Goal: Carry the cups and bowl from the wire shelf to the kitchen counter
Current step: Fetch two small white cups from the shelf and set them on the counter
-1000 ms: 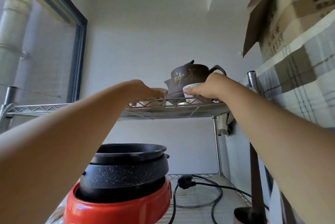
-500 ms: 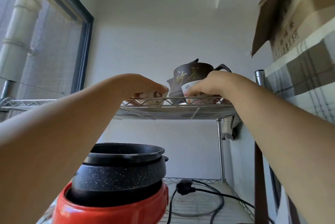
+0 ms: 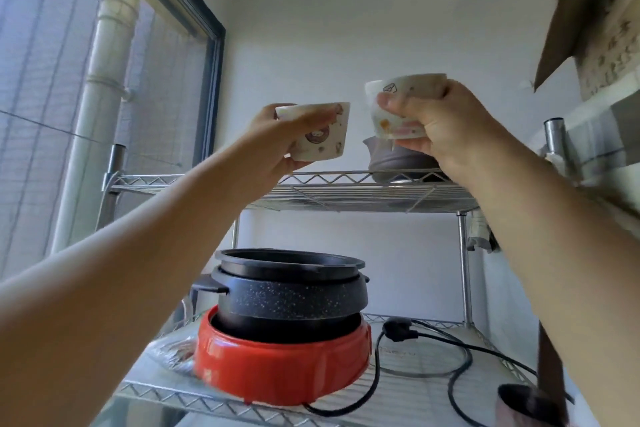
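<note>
Cups fill both your hands: your left hand (image 3: 277,146) grips a white cup (image 3: 318,132) with small drawings, your right hand (image 3: 440,129) grips a second white cup (image 3: 403,104). You hold both in the air above the wire shelf (image 3: 346,196), in front of a brown teapot (image 3: 394,160).

Both forearms are bare, with no sleeves, and seemingly nothing worn on either wrist.
</note>
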### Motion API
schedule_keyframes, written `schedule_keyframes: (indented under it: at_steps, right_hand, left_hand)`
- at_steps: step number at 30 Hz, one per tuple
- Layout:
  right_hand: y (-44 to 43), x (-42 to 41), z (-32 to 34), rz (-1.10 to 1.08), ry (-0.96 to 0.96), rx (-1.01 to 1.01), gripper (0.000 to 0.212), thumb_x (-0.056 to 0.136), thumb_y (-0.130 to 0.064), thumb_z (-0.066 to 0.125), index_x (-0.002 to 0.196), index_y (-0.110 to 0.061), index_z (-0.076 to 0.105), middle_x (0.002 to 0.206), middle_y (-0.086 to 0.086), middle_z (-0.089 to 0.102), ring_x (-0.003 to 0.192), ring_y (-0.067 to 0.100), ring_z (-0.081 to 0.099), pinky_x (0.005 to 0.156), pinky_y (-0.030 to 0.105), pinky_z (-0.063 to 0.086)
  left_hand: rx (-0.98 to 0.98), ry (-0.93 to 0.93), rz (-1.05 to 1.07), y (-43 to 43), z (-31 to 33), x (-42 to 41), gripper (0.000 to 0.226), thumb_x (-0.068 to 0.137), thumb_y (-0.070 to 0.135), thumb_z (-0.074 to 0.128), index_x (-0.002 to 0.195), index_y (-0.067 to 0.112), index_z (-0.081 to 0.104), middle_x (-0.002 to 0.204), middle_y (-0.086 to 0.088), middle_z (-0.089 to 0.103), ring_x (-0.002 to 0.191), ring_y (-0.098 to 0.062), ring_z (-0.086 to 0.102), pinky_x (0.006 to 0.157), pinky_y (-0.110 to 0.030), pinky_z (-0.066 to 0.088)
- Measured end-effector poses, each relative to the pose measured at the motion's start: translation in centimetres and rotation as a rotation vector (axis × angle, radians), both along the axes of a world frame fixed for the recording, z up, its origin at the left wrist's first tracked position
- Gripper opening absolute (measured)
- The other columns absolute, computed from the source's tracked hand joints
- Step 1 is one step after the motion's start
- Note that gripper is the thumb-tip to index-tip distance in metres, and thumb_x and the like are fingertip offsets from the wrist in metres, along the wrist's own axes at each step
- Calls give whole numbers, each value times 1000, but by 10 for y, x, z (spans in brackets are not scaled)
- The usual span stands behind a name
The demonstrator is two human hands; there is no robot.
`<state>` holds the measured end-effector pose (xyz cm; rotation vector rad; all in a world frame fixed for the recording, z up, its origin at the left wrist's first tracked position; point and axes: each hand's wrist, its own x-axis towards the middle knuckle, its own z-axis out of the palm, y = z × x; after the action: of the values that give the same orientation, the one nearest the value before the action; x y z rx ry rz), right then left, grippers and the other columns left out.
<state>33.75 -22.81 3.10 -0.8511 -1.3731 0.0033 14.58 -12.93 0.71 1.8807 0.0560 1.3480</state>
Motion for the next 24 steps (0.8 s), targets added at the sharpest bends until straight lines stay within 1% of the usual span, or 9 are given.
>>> schedule_keyframes:
  at_steps: [4, 6, 8, 11, 14, 17, 19, 21, 24]
  right_hand:
    - [-9, -33, -42, 129, -20, -8, 69, 47, -39, 86, 107, -11, 65, 101, 6, 70, 100, 26, 69, 92, 52, 54]
    - [-9, -48, -67, 191, -30, -12, 68, 46, -38, 86, 104, -10, 63, 90, 2, 69, 94, 23, 69, 86, 47, 57]
    - [-7, -60, -97, 269, -34, -28, 58, 49, -34, 87, 98, -12, 66, 84, -1, 72, 87, 18, 71, 74, 36, 59]
    - [1, -72, -149, 331, -22, -108, 47, 56, -32, 87, 97, -15, 72, 90, 1, 75, 89, 19, 72, 73, 31, 57]
    - [12, -86, -200, 329, 67, -210, 67, 52, -38, 89, 110, -10, 69, 101, 10, 72, 99, 28, 70, 81, 41, 58]
    - [22, -101, -247, 318, 131, -298, 72, 48, -39, 91, 110, -10, 69, 99, 8, 74, 97, 26, 70, 82, 44, 58]
    - [26, -111, -277, 318, 192, -349, 85, 43, -38, 93, 115, -3, 64, 100, 10, 72, 94, 25, 70, 75, 41, 59]
    - [27, -120, -307, 325, 249, -396, 93, 42, -35, 93, 121, -1, 57, 106, 14, 70, 97, 24, 68, 75, 41, 60]
    - [25, -127, -349, 339, 303, -470, 83, 44, -26, 92, 115, -7, 55, 102, 8, 71, 93, 18, 69, 69, 37, 60]
  left_hand:
    - [-52, -6, -56, -7, -52, -42, 21, 74, 22, 72, 94, 15, 71, 84, -2, 76, 86, -14, 72, 84, -35, 59]
    - [-107, -39, -99, -5, -84, -61, 17, 74, 18, 70, 90, 14, 76, 87, -3, 77, 87, -14, 72, 83, -34, 59]
    - [-169, -46, -100, -1, -117, -81, 26, 77, 16, 67, 101, 10, 73, 96, -9, 75, 94, -19, 70, 86, -37, 58]
    - [-247, -4, -110, 5, -165, -109, 46, 75, 21, 77, 115, 4, 66, 103, -15, 72, 100, -24, 68, 86, -38, 58]
    - [-349, 18, -139, 7, -208, -133, 72, 59, 34, 88, 120, 3, 64, 109, -17, 70, 104, -28, 65, 94, -44, 54]
    - [-392, 71, -153, 6, -244, -152, 76, 63, 35, 86, 127, 2, 59, 116, -21, 64, 109, -30, 61, 96, -45, 50]
    - [-457, 85, -147, 4, -265, -162, 82, 62, 34, 86, 130, 1, 55, 120, -23, 61, 113, -33, 58, 101, -48, 46]
    - [-518, 82, -143, 0, -287, -169, 88, 60, 33, 88, 133, -1, 51, 123, -25, 60, 115, -35, 58, 102, -51, 45]
    - [-582, 85, -111, -5, -321, -176, 83, 58, 33, 89, 127, 1, 56, 115, -20, 65, 111, -33, 60, 99, -51, 47]
